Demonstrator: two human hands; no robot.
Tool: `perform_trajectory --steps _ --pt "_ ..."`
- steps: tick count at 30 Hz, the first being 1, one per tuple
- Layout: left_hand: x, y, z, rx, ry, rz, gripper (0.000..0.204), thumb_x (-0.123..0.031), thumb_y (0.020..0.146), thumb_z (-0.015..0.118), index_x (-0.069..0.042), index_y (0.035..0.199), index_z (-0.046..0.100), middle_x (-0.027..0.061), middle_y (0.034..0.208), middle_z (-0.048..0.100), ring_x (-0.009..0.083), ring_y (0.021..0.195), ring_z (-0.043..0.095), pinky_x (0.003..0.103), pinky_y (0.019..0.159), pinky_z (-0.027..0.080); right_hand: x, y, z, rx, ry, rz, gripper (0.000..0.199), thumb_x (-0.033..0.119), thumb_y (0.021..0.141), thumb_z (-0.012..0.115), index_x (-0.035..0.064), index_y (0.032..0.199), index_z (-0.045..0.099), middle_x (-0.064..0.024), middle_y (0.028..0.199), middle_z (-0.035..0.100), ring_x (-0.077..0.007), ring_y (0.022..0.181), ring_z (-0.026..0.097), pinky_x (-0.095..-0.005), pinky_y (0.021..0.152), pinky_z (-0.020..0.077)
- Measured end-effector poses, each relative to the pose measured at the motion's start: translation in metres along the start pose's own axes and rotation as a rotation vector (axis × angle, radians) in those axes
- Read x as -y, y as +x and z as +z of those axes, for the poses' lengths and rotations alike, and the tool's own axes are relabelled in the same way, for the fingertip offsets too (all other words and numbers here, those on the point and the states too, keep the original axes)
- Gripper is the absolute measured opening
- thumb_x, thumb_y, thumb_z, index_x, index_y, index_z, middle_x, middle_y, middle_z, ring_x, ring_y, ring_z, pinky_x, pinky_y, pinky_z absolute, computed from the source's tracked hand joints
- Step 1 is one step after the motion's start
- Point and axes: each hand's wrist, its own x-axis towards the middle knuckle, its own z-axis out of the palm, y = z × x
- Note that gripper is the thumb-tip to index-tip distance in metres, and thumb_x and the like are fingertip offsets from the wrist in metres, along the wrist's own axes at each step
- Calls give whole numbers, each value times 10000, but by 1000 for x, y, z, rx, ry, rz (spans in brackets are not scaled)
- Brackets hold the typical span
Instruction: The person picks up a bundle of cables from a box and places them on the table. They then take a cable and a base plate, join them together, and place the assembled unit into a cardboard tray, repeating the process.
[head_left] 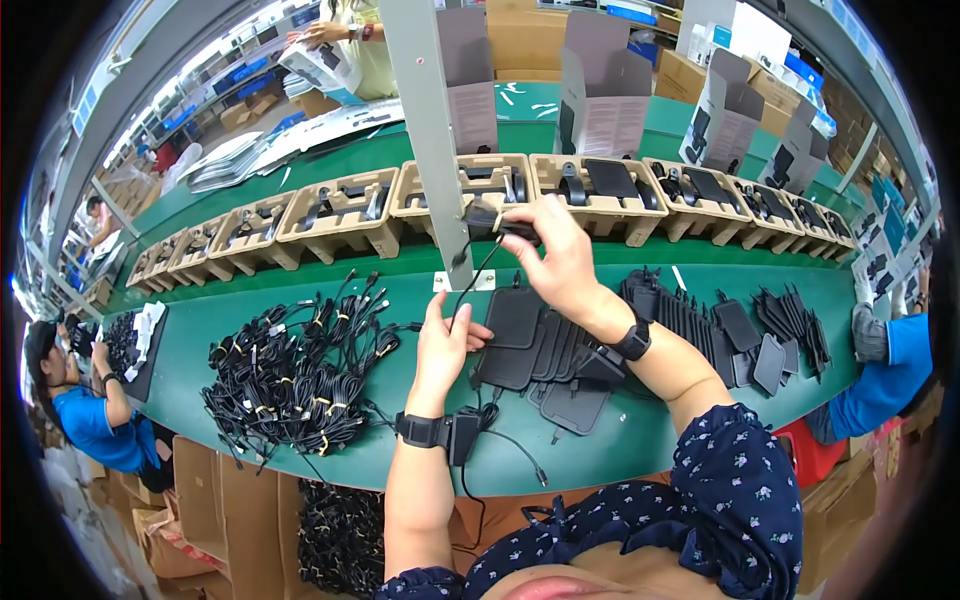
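My right hand (pixel 555 258) is raised in front of the grey metal post, its fingers closed on a bundled black cable (pixel 485 216) with a light tie. One strand drops from the bundle to my left hand (pixel 445 347). The strand runs between that hand's thumb and forefinger, while its other fingers are loosely bent beside the flat black pads (pixel 515 318). Left of my left hand lies a large heap of black cables (pixel 300 375), several bound with pale ties. Exactly how the left fingertips grip the strand is partly hidden.
A row of cardboard trays (pixel 340 210) holding black parts crosses behind the post (pixel 425 130). Printed boxes (pixel 600 100) stand open behind it. More black pads (pixel 740 325) lie to the right. Co-workers sit at both sides; another person stands at the far left with a box (pixel 325 65).
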Motion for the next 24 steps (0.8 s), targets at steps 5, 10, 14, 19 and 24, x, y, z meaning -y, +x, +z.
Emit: perform_trajectory --steps 5,10,14,19,24 --pt "-24 -4 -9 400 -212 -45 334 -234 959 476 7 1190 485 66 653 618 77 495 536 164 437 360 -4 9 -8 -107 106 162 240 16 763 665 5 981 566 -86 865 528 -211 781 563 -287 683 454" --pt "-20 -5 -15 445 -437 -23 284 -271 975 440 -19 989 570 44 584 557 66 445 465 161 389 290 -2 2 -6 -77 184 182 213 -7 795 635 -5 993 558 -57 883 534 -136 832 557 -238 754 450" --pt "-20 -4 -14 409 -416 25 273 -284 954 486 -24 957 570 40 611 561 83 500 504 181 444 353 -9 -6 1 -36 452 324 218 3 830 623 4 1028 533 -23 933 537 -99 879 556 -232 796 462" --pt "-20 -8 -20 547 -380 6 251 -268 940 519 -22 938 572 27 630 553 82 529 503 193 474 366 3 -7 6 -22 443 286 232 8 823 637 10 1032 536 -31 978 530 -101 876 559 -236 793 467" --pt "-18 -4 -18 510 -389 -25 208 -225 935 529 -22 930 572 -21 589 467 57 488 396 193 452 303 6 -13 7 61 429 273 246 -19 811 625 17 1041 544 -36 980 523 -106 891 549 -229 790 463"
